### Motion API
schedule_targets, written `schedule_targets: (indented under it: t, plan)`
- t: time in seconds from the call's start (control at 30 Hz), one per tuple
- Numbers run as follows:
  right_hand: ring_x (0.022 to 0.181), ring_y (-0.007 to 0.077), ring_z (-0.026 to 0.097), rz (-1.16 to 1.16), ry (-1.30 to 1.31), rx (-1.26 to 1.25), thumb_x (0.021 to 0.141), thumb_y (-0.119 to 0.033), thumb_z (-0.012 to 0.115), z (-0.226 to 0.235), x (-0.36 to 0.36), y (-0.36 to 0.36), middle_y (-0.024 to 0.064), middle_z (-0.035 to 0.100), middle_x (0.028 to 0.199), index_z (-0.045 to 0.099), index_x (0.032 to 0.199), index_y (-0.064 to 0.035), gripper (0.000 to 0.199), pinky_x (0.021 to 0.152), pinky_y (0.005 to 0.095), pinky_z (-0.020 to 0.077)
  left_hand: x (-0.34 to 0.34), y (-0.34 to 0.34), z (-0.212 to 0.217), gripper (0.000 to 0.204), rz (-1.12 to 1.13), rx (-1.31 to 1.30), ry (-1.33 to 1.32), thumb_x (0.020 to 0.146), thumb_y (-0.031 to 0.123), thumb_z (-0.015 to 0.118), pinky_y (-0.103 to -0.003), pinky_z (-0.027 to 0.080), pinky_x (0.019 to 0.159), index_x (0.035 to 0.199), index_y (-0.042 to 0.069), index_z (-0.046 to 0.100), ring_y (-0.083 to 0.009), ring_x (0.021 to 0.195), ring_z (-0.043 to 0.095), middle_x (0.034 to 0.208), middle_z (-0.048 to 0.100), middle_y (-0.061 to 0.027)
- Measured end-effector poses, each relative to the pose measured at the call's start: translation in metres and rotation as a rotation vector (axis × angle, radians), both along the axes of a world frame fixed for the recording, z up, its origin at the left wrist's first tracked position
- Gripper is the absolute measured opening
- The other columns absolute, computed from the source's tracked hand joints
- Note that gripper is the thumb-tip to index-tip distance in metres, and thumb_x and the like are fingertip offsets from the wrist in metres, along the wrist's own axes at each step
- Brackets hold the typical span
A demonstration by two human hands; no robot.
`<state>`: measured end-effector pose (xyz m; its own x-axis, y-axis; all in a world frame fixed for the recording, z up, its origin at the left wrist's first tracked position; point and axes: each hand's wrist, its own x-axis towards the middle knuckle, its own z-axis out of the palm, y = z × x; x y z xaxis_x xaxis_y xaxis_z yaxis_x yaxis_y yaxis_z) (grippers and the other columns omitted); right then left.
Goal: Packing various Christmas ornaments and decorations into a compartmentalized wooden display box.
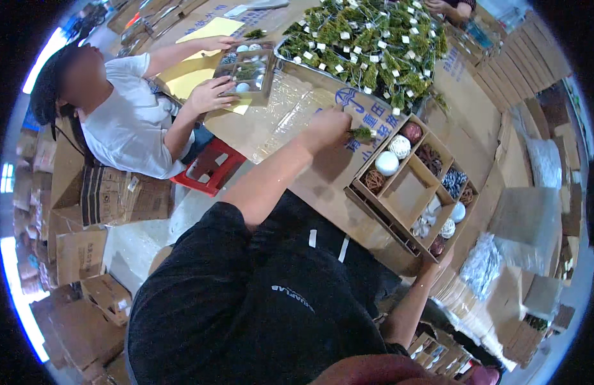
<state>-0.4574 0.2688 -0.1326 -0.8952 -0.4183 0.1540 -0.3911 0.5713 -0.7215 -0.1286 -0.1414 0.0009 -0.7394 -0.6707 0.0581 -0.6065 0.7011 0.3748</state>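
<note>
Left hand [327, 125] stretched forward, pinching green sprig [361, 133] over compartment box [406, 192]; right hand [442, 256] grips box's near edge, fingers hidden; two white balls visible.

A worktable [322, 186] covered in brown cardboard sheets fills the middle of the room. A red plastic stool [207, 168] stands beside it on a pale floor [140, 240]. Stacked cardboard boxes [85, 256] crowd the left side, with flattened cartons [534, 58] piled at the right. Bright daylight [43, 54] enters along the left edge.
</note>
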Motion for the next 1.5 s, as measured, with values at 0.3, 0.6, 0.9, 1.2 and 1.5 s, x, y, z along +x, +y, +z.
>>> schedule_targets:
  t: [0.3, 0.6, 0.9, 1.2, 1.5]
  plan:
    - [0.086, 0.0278, 0.067, -0.087, -0.384, -0.291, 0.089, -0.011, 0.056, 0.053, 0.039, -0.012, 0.0162, 0.07, 0.1, 0.061, 0.118, -0.0105, 0.029, 0.078, 0.0408, 0.0523, 0.042, 0.003, 0.079, 0.045, 0.202, 0.285, 0.127, 0.082, 0.047, 0.071, -0.039, 0.051, 0.065, 0.074, 0.003, 0.068, -0.0307, 0.067, 0.065, 0.071, 0.067, -0.0167]
    - [0.089, 0.0235, 0.069, -0.022, -0.075, -0.039, 0.092, -0.01, 0.062, 0.093, 0.057, -0.028, 0.0119, 0.072, 0.095, 0.064, 0.113, -0.0047, 0.022, 0.078, 0.0355, 0.0533, 0.048, 0.023, 0.14, 0.026, 0.214, 0.616, 0.641, 0.092, 0.024, 0.067, -0.025, 0.043, 0.075, 0.091, -0.001, 0.07, -0.0087, 0.078, 0.055, 0.082, 0.064, -0.0005]
    - [0.061, 0.0056, 0.047, 0.096, -0.084, -0.438, 0.096, -0.02, 0.06, 0.298, 0.062, -0.102, -0.0019, 0.055, 0.074, 0.065, 0.103, -0.001, 0.021, 0.053, 0.0226, 0.0383, 0.074, 0.086, 0.1, 0.043, 0.237, 0.79, 0.879, 0.089, 0.012, 0.065, -0.026, 0.043, 0.08, 0.131, 0.003, 0.057, -0.0084, 0.08, 0.055, 0.085, 0.061, 0.0007]
    - [0.056, 0.0078, 0.054, 0.784, -0.065, 0.191, 0.093, -0.027, 0.063, 0.35, 0.049, -0.299, 0.0016, 0.06, 0.072, 0.065, 0.097, 0.0014, 0.029, 0.051, 0.0249, 0.0445, 0.058, 0.092, -0.012, 0.086, 0.327, 0.059, 0.676, 0.079, 0.005, 0.065, -0.044, 0.034, 0.098, 0.15, -0.007, 0.018, -0.0307, 0.097, 0.048, 0.103, 0.058, -0.013]
    - [0.067, 0.0266, 0.067, 1.035, 0.347, 0.22, 0.088, -0.031, 0.063, 0.331, 0.084, -0.429, 0.0131, 0.069, 0.079, 0.068, 0.096, -0.0017, 0.031, 0.065, 0.0376, 0.0526, 0.064, 0.09, -0.045, 0.079, 0.272, -0.027, 0.639, 0.074, 0.015, 0.062, -0.048, 0.034, 0.094, 0.145, -0.003, 0.034, -0.0347, 0.101, 0.047, 0.111, 0.058, -0.0102]
